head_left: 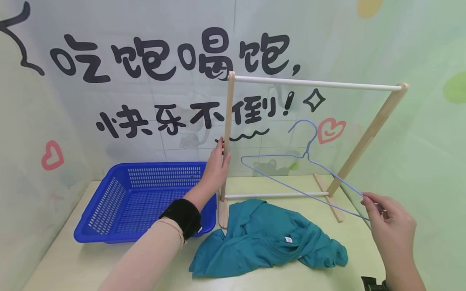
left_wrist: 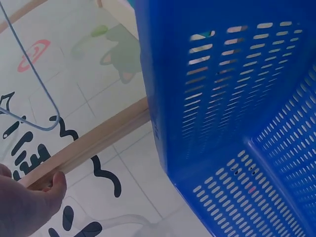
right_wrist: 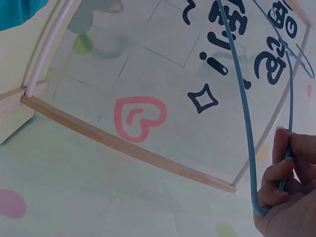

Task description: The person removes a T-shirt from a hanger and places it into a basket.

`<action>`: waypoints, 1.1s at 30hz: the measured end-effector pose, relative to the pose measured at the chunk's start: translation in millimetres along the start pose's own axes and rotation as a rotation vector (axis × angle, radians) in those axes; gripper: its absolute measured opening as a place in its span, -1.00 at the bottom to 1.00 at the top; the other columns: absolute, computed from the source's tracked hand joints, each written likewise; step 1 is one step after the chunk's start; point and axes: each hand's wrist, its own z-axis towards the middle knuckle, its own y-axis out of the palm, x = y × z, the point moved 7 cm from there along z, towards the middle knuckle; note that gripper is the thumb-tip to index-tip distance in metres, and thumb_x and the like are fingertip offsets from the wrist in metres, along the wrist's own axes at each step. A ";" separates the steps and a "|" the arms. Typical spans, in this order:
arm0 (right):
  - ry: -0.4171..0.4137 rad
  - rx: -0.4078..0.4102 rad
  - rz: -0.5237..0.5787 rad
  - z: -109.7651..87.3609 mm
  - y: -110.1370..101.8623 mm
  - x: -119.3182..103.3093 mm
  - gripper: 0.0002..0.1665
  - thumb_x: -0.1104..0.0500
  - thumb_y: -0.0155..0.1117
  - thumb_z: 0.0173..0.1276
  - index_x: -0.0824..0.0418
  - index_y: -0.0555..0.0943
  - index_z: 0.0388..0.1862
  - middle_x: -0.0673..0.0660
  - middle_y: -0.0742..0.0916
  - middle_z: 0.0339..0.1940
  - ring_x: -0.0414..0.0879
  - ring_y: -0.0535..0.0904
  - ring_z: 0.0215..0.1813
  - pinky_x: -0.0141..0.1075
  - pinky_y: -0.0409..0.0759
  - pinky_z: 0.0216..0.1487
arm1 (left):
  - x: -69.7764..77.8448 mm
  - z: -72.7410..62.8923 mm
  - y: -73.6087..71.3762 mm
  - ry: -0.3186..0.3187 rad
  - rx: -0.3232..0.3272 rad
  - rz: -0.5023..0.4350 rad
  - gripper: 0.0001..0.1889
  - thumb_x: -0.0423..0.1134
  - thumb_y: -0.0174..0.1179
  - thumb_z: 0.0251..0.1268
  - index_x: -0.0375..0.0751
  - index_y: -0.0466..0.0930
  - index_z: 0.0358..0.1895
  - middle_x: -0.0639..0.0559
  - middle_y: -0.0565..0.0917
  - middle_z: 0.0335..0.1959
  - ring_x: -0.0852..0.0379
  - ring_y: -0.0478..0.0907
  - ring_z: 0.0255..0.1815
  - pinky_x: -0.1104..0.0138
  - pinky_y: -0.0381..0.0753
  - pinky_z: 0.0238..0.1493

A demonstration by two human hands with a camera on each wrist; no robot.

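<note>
A thin blue wire clothes hanger point(head_left: 307, 155) is held in the air at one end by my right hand point(head_left: 391, 230), its hook upward. In the right wrist view, fingers point(right_wrist: 281, 173) curl round the hanger's wire. My left hand point(head_left: 215, 167) grips the left post point(head_left: 228, 117) of a wooden clothes rack with white rods. The left wrist view has the thumb point(left_wrist: 58, 187) against that post. Nothing hangs on the rack's top rod point(head_left: 316, 83). In front of the rack lies a crumpled teal garment point(head_left: 269, 238) with a small white label.
A blue plastic basket point(head_left: 91, 218) with slotted walls stands left of the rack on the pale table point(head_left: 91, 262). Behind is a wall covering point(head_left: 127, 93) with black lettering and drawings. The rack's right foot point(head_left: 336, 212) rests near the right wall.
</note>
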 end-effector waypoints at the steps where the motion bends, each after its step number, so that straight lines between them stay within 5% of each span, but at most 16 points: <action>1: 0.008 -0.005 0.002 1.2 0.4 0.9 -0.87 0.26 0.32 0.24 0.21 0.74 -0.24 -0.28 0.69 -0.47 -0.56 0.46 -0.44 -0.71 0.32 -0.46 | -0.2 1.2 0.3 0.000 0.002 -0.006 -0.40 -0.21 -0.23 0.54 -0.19 -0.21 0.52 -0.21 0.18 0.42 -0.10 0.23 0.40 0.11 0.27 0.38; 7: 0.051 -0.003 0.052 11.1 0.0 3.8 -0.85 0.25 0.31 0.26 0.25 0.72 -0.21 -0.39 0.67 -0.49 -0.55 0.48 -0.49 -0.68 0.32 -0.54 | 0.9 9.0 -1.2 0.018 0.034 0.030 -0.44 -0.26 -0.25 0.54 -0.23 -0.14 0.51 -0.27 0.26 0.36 -0.12 0.29 0.35 0.12 0.30 0.36; 15: 0.079 0.001 0.088 32.0 12.3 -2.1 -0.77 0.16 0.28 0.30 0.27 0.71 -0.15 -0.29 0.68 -0.46 -0.48 0.47 -0.46 -0.68 0.34 -0.52 | -2.3 17.0 -4.1 0.012 0.075 0.054 -0.49 -0.30 -0.17 0.52 -0.26 0.05 0.46 -0.26 0.42 0.21 -0.11 0.44 0.20 0.14 0.50 0.17; 24: 0.031 0.014 0.158 69.3 33.9 -25.1 -0.77 0.16 0.28 0.30 0.25 0.71 -0.13 -0.26 0.70 -0.42 -0.43 0.49 -0.37 -0.67 0.38 -0.45 | -6.9 22.1 -6.2 0.026 0.061 0.044 -0.54 -0.27 -0.13 0.50 -0.25 0.17 0.40 -0.22 0.46 0.23 -0.08 0.48 0.21 0.18 0.51 0.17; 33: 0.024 0.026 0.170 91.4 48.8 -34.2 -0.75 0.15 0.26 0.31 0.29 0.71 -0.15 -0.51 0.56 -0.51 -0.45 0.47 -0.42 -0.69 0.38 -0.44 | -11.0 26.7 -5.0 -0.006 0.057 0.041 -0.52 -0.24 -0.11 0.50 -0.20 0.16 0.43 -0.16 0.47 0.25 -0.04 0.46 0.23 0.19 0.50 0.19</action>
